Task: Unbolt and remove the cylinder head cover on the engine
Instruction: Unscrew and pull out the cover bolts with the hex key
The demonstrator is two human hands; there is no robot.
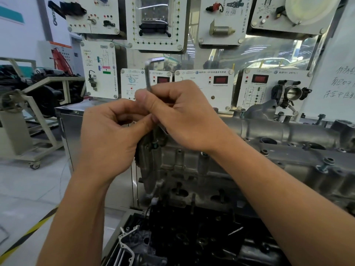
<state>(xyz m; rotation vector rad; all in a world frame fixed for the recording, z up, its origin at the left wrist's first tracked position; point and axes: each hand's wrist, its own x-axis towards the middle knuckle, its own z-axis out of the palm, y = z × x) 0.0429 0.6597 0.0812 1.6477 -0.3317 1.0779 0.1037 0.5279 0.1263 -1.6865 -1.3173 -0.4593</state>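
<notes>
The grey cast engine (192, 169) fills the middle and right, with the cylinder head cover (288, 150) running along its top to the right. Several bolts (326, 164) stand up from the cover. My right hand (178, 114) grips an L-shaped hex key (148, 73) upright above the engine's left end; its short arm points right at the top. The key's lower end is hidden behind my fingers. My left hand (109, 135) is curled just left of it, thumb and fingertips pinching at the key's lower shaft.
White training panels (203, 89) with gauges and a throttle body (292, 92) stand right behind the engine. A tray of dark parts (192, 242) lies below the engine. A steel cabinet (71, 123) and a wheeled engine stand (25, 120) are to the left.
</notes>
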